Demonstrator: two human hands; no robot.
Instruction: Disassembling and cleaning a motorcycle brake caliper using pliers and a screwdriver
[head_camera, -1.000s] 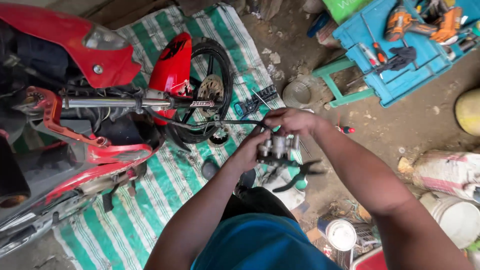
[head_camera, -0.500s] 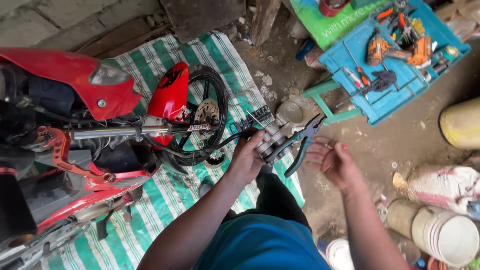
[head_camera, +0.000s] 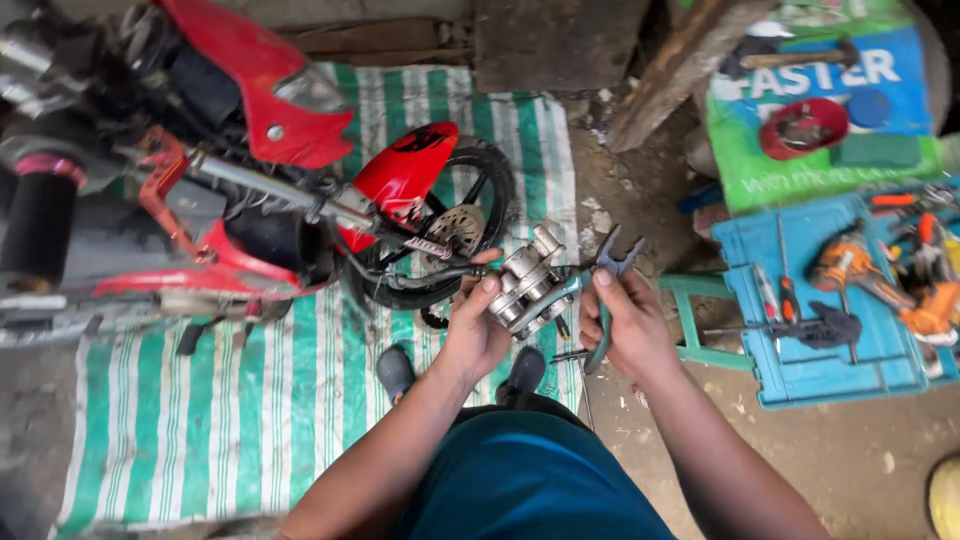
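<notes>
Nearest the camera: the person's lap in dark teal cloth, forearms reaching forward and up the frame, dark shoes on the ground below the hands.

Left hand (head_camera: 478, 325) wraps a metal brake caliper (head_camera: 527, 280), fingers curled around its near side, thumb on top. The caliper's long axis runs diagonally, low-left to high-right, and a black hose (head_camera: 400, 275) leaves it toward the wheel. It is held in the air, above the cloth, not resting on anything.

Right hand (head_camera: 628, 325) is closed around green-handled pliers (head_camera: 598, 295), fingers pressed on the handles. The plier jaws stand apart, pointing up and away just right of the caliper. One handle reaches left and seems to touch the caliper's lower right side; contact is hard to confirm. So the caliper lies left of the right hand, just beside it, and the left hand is the one carrying it.

Farther out: a green-and-white striped cloth (head_camera: 250, 420) on the ground, with a small red motorbike (head_camera: 260, 110) lying on it, front wheel (head_camera: 455, 235) near the hands. To the right, a blue tool case (head_camera: 800, 380) with screwdrivers and an orange drill (head_camera: 850, 265).
</notes>
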